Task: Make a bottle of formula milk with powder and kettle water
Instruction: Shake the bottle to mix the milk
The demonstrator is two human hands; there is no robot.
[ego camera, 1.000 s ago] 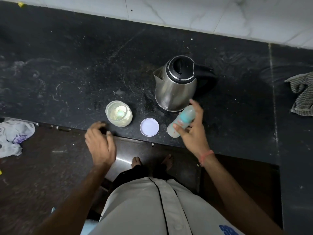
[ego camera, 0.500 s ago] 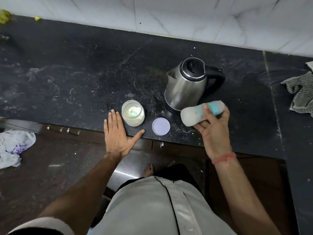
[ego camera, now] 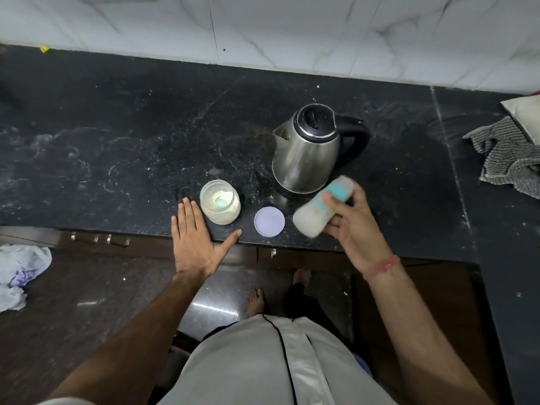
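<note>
The right hand (ego camera: 349,226) is holding the bottle (ego camera: 323,207) tilted on its side above the front edge of the bench (ego camera: 117,159), its fingers (ego camera: 336,200) wrapping round the middle of the barrel. The bottle is blurred, so it is probably being shaken to mix the milk. It looks like a light plastic cylinder with cloudy liquid inside, stiff enough to squeeze firmly, perhaps slick if wet; the mid-barrel hold seems right, since it is keeping the weight balanced and the cap end free. Whether the cap is sealing fully cannot be told.

The left hand (ego camera: 195,238) is lying flat on the bench edge, fingers straight and spread, holding nothing. Just beyond its fingertips is standing the open powder jar (ego camera: 220,204), with a scoop showing inside. Its lid (ego camera: 269,221) is lying between the two hands, and the steel kettle (ego camera: 306,150) is standing just past the right hand's fingers. The jar looks light and easily tipped.
</note>
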